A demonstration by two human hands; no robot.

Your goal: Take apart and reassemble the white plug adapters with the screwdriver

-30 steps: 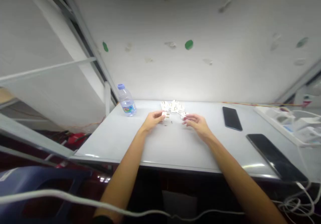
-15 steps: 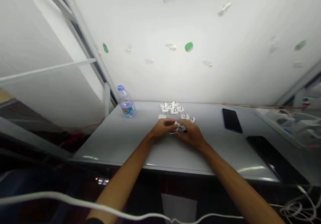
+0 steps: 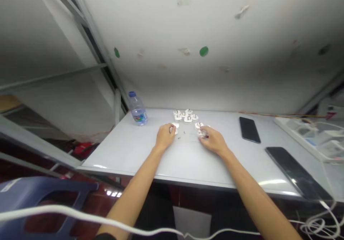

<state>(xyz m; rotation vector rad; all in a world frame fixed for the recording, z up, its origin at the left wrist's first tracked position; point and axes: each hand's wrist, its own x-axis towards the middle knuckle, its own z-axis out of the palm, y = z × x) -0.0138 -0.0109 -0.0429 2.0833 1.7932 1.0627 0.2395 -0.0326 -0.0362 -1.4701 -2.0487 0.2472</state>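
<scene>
White plug was pinched in my right hand; left hand curled at a white piece, couldn't tell if gripped; 2 small bits lay between

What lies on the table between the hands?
The head view shows two tiny pieces, too small to identify, between the left hand and right hand.

A cluster of white plugs sits close together, metal prongs pointing up. Nearer the person than that cluster, off its right side, there's one more upright plug, with a white plug piece pinched in the right hand just beside it. Front-left of the cluster, a partly hidden white part touches the left hand. Directly in front lie two tiny dark bits.
</scene>
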